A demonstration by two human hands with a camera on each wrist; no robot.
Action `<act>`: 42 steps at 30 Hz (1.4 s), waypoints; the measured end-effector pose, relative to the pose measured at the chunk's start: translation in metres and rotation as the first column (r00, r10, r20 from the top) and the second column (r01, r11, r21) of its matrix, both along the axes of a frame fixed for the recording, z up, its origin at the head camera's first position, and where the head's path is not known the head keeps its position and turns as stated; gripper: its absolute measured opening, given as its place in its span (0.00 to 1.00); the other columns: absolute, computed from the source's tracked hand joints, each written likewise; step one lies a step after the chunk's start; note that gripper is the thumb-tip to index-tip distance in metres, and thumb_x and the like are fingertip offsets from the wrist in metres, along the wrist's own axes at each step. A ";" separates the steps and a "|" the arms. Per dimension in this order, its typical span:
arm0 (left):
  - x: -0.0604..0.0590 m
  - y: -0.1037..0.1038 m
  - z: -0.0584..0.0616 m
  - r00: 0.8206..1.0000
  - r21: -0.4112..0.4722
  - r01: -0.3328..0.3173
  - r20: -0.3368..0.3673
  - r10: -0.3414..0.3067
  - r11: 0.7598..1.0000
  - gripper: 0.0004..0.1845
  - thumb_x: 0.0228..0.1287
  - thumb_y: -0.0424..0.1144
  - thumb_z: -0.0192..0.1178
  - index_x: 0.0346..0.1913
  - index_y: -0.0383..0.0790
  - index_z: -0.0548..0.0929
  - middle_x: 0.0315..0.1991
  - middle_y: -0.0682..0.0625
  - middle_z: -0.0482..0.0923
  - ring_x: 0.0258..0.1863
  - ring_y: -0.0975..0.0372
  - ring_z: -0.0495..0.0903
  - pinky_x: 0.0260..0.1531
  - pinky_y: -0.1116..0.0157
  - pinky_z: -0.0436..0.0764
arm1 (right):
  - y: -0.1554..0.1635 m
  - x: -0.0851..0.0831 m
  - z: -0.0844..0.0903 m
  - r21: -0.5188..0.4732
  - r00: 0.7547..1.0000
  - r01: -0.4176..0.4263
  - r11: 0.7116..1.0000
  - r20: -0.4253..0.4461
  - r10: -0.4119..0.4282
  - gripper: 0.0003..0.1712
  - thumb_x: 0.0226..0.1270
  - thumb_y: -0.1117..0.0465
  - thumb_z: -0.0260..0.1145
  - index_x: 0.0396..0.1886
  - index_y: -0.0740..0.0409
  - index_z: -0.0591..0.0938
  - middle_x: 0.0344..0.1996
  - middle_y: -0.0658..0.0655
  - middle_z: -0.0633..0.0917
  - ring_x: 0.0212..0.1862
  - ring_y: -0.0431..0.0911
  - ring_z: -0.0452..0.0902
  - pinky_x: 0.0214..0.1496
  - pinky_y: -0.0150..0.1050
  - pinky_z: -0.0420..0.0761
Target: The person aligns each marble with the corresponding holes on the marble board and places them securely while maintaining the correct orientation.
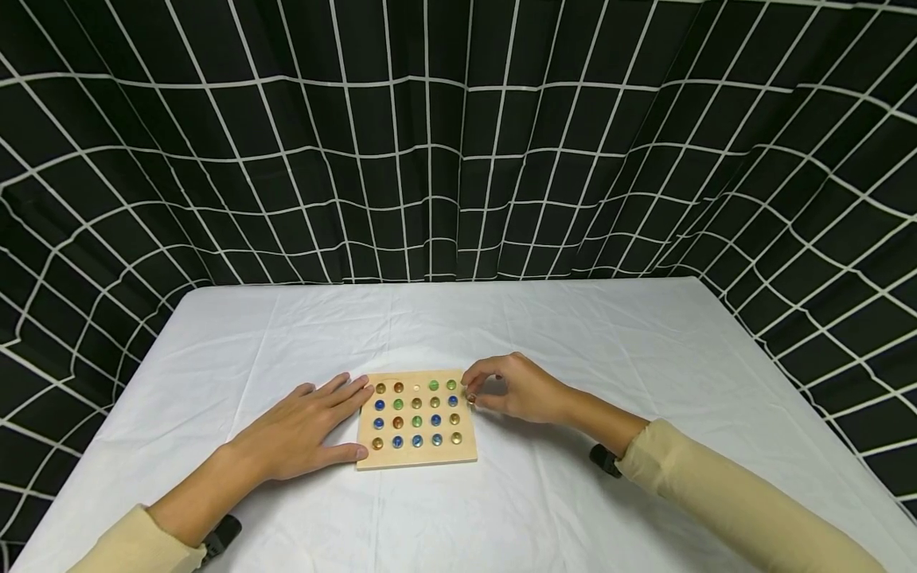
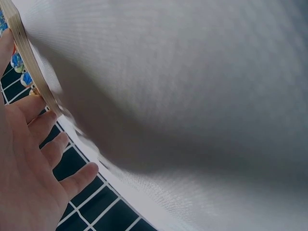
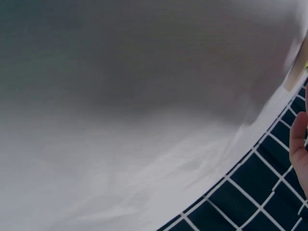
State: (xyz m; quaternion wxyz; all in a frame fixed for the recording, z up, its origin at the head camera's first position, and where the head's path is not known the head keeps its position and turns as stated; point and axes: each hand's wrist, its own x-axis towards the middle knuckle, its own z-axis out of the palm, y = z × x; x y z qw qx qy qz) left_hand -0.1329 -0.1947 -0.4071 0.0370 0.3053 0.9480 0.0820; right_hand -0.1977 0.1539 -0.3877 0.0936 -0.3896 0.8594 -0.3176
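Observation:
A light wooden board [image 1: 423,455] lies on the white cloth in the head view, with rows of blue, green, amber and reddish glass marbles seated in it. One hollow [image 1: 416,387] in the far row, at the middle, looks bare. My left hand [image 1: 301,430] rests at the board's left side, fingers stretched out and fingertips and thumb touching its edge. Just off the right edge, my right hand [image 1: 526,390] pinches a reddish-brown marble [image 1: 470,399] between thumb and fingers. In the left wrist view, the fingers [image 2: 41,125] lie against the board's side [image 2: 29,57]; the right wrist view catches only part of the hand [image 3: 299,139].
A white cloth [image 1: 609,342] with slight creases covers the table. Black curtains [image 1: 444,159] with a white grid hang behind and along both sides. Dark wrist cameras [image 1: 606,460] sit under the beige sleeves.

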 end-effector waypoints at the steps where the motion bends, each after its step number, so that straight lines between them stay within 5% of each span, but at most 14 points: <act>1: 0.000 0.000 0.000 1.000 0.001 0.000 0.000 0.000 1.000 0.47 0.66 0.75 0.43 0.77 0.46 0.63 0.76 0.51 0.60 0.75 0.49 0.58 0.64 0.41 0.65 | -0.002 -0.001 0.001 -0.006 1.000 0.000 1.000 -0.005 0.000 0.14 0.60 0.69 0.73 0.46 0.55 0.86 0.37 0.43 0.88 0.45 0.38 0.82 0.56 0.49 0.78; 16: -0.001 0.000 -0.001 1.000 0.001 -0.002 0.006 0.002 1.000 0.47 0.65 0.75 0.42 0.77 0.46 0.63 0.76 0.51 0.59 0.75 0.49 0.58 0.64 0.41 0.65 | -0.040 -0.009 0.006 -0.056 1.000 -0.026 0.998 -0.010 0.025 0.13 0.62 0.69 0.72 0.47 0.59 0.85 0.38 0.49 0.89 0.46 0.41 0.82 0.53 0.52 0.78; 23: 0.000 0.000 0.000 1.000 0.006 -0.006 0.002 0.006 1.000 0.47 0.65 0.75 0.43 0.77 0.46 0.63 0.76 0.52 0.59 0.75 0.50 0.58 0.65 0.41 0.64 | -0.054 -0.013 0.001 -0.023 1.000 0.019 1.000 -0.015 -0.019 0.13 0.62 0.68 0.72 0.47 0.59 0.85 0.36 0.48 0.88 0.47 0.42 0.82 0.60 0.47 0.76; 42: -0.001 -0.001 -0.001 1.000 0.006 -0.002 0.008 0.002 1.000 0.47 0.66 0.75 0.42 0.76 0.45 0.64 0.76 0.51 0.60 0.75 0.50 0.58 0.64 0.41 0.65 | -0.081 -0.017 -0.004 0.082 0.997 0.041 0.996 -0.063 -0.036 0.12 0.63 0.65 0.72 0.47 0.57 0.86 0.39 0.49 0.89 0.45 0.41 0.84 0.55 0.39 0.79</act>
